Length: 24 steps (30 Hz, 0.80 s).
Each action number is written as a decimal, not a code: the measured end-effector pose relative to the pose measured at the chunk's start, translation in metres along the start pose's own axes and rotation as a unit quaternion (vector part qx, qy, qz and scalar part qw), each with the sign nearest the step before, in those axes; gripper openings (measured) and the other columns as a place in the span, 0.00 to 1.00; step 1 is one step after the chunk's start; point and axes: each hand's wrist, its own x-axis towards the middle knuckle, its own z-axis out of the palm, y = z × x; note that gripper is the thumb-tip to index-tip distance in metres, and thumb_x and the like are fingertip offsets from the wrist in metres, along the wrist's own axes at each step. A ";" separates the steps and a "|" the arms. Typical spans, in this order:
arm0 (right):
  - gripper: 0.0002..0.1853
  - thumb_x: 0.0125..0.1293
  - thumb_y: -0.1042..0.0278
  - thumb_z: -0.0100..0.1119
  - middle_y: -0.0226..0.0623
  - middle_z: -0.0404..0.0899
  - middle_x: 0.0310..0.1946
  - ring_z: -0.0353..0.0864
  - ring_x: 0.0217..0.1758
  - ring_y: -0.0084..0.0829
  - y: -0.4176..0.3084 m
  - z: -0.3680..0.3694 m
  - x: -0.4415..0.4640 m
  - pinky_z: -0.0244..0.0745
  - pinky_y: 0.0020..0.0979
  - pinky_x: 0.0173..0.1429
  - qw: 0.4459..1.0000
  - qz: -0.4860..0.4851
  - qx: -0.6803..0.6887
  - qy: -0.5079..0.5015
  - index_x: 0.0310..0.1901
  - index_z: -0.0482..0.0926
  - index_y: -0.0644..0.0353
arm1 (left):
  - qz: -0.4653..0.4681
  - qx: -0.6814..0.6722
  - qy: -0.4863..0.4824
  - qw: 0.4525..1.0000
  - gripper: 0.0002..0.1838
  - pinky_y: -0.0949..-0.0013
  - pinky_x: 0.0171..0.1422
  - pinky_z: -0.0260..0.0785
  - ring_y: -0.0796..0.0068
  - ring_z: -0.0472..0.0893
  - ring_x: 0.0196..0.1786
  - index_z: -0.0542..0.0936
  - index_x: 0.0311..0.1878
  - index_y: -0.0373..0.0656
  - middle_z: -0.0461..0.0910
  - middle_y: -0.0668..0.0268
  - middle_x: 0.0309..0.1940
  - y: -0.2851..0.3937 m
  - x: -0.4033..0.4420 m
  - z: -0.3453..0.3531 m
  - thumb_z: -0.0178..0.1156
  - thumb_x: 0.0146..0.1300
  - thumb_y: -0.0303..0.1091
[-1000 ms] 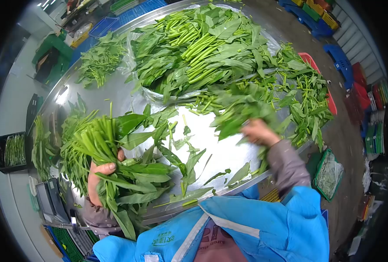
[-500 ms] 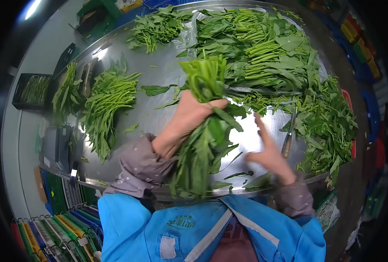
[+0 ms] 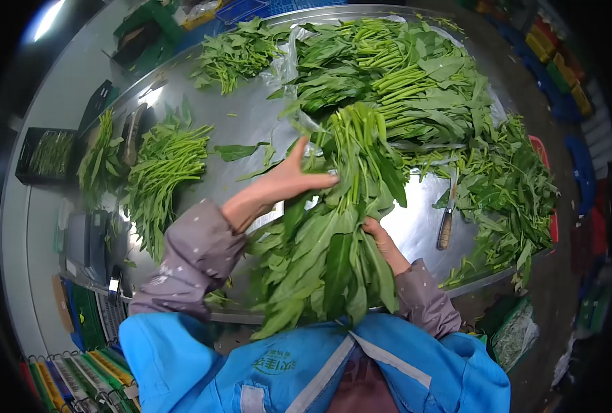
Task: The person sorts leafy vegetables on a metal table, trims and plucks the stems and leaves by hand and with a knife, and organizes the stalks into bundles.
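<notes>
A bunch of water spinach (image 3: 340, 227) is in front of me, stems pointing away and long leaves hanging toward my apron. My left hand (image 3: 282, 184) is at its left side, thumb and fingers spread apart, the thumb tip reaching the stems. From the right, my right hand (image 3: 383, 241) grips the bunch, with most of its fingers hidden behind the leaves. To the right, a knife (image 3: 445, 230) with a wooden handle lies on the metal table (image 3: 416, 224). Behind the bunch is a large pile of water spinach (image 3: 416, 82) on plastic sheeting.
Separate bunches (image 3: 165, 168) lie on the table's left side, and another bunch (image 3: 240, 51) at the back. Loose trimmings (image 3: 505, 186) cover the right side near a red basket (image 3: 554, 227). A black crate (image 3: 48, 155) stands at far left.
My left hand has loosened from around the stems and spread its fingers. My right hand, free before, has come in to the bunch, which now fans out wider.
</notes>
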 end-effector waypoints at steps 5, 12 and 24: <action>0.30 0.56 0.60 0.56 0.43 0.70 0.51 0.74 0.50 0.35 0.004 0.000 0.002 0.72 0.36 0.54 0.996 -0.026 0.090 -0.005 0.58 0.60 0.62 | -0.139 -0.099 -0.130 0.977 0.56 0.63 0.68 0.45 0.63 0.49 0.68 0.38 0.67 0.40 0.44 0.53 0.67 -0.026 -0.036 0.017 0.60 0.48 0.59; 0.28 0.50 0.68 0.67 0.37 0.72 0.45 0.72 0.46 0.28 0.012 0.031 0.002 0.69 0.28 0.49 0.953 -0.230 -0.088 0.177 0.51 0.65 0.64 | -0.107 -0.238 -0.189 0.947 0.51 0.66 0.66 0.52 0.67 0.54 0.64 0.40 0.67 0.44 0.50 0.60 0.63 -0.027 -0.046 0.078 0.65 0.50 0.40; 0.27 0.65 0.51 0.44 0.38 0.65 0.55 0.67 0.55 0.32 -0.019 0.035 -0.021 0.64 0.35 0.58 0.984 -0.151 0.080 0.055 0.59 0.58 0.60 | 0.036 -0.188 0.004 0.981 0.31 0.68 0.54 0.64 0.73 0.72 0.48 0.67 0.53 0.37 0.74 0.62 0.43 -0.048 -0.037 0.100 0.67 0.44 0.34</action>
